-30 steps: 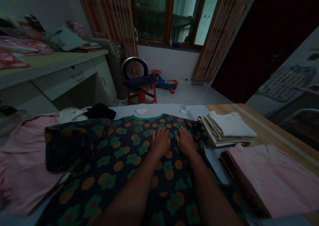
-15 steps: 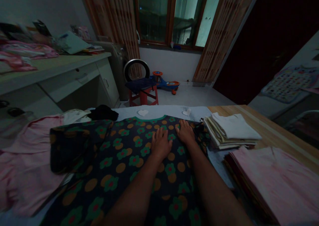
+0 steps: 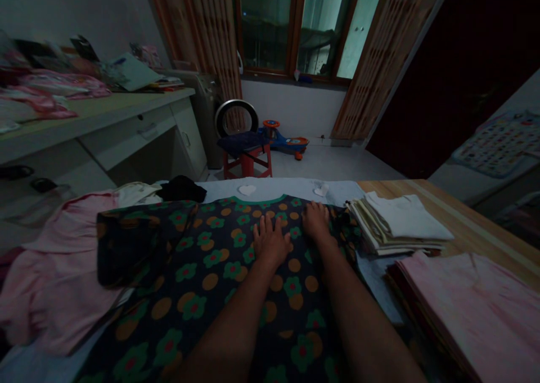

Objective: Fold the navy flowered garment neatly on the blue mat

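Observation:
A dark navy garment (image 3: 219,270) with green flowers and orange dots lies spread out before me, its green-edged neckline at the far side. On its upper middle my left hand (image 3: 271,241) rests palm down, fingers spread and holding nothing. My right hand (image 3: 316,221) lies on the cloth near the right shoulder, its fingers slightly bent and apart. The left sleeve stretches out flat, while the cloth right of my right hand is bunched.
Pink clothing (image 3: 63,282) and a black cloth (image 3: 182,189) lie on the left. At right are a stack of white and beige folded clothes (image 3: 405,217) and a pink-topped stack (image 3: 476,310). Beyond stand a red stool (image 3: 248,163), a blue ride-on toy (image 3: 282,141) and a desk (image 3: 126,113).
My left hand's fingers have spread a little wider. The right hand has drawn in its thumb and bent its fingers slightly. The whole view has shifted slightly; the garment lies as before.

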{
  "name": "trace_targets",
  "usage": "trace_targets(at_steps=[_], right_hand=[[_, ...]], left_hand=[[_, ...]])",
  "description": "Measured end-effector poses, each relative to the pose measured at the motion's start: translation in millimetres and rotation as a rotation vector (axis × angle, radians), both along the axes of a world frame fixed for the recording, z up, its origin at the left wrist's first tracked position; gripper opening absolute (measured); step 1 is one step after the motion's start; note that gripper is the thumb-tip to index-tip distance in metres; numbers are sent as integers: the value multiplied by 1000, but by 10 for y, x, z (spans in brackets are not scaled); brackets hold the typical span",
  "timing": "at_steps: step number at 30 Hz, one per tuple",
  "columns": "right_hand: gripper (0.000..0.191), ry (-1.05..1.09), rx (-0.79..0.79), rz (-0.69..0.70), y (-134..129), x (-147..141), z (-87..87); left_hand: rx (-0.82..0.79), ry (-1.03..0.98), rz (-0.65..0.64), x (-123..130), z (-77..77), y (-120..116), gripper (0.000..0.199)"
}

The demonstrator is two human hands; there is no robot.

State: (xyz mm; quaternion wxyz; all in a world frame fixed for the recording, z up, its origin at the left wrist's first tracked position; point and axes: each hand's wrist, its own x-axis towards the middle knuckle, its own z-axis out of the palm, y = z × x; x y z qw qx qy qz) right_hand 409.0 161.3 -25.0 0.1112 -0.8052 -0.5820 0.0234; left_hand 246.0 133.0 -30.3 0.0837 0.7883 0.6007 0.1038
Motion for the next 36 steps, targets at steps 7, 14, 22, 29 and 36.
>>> trace_targets(at_steps=[7,14,22,29,36], right_hand=[[49,114,-24,230,44,-393,-15],[51,86,-39,173,26,-363,-12],[45,135,124,288,67,-411,-80],[47,138,9,409,77,-494,-81],[57,71,-85,238,23,-410,-36]], left_hand=[[26,-40,-11,-68,-18,52,56],[108,31,154,-105,75,42,56],[-21,28,181,-149,55,121,62],[2,42,142,-159,50,101,56],[9,54,152,-132,6,109,62]])
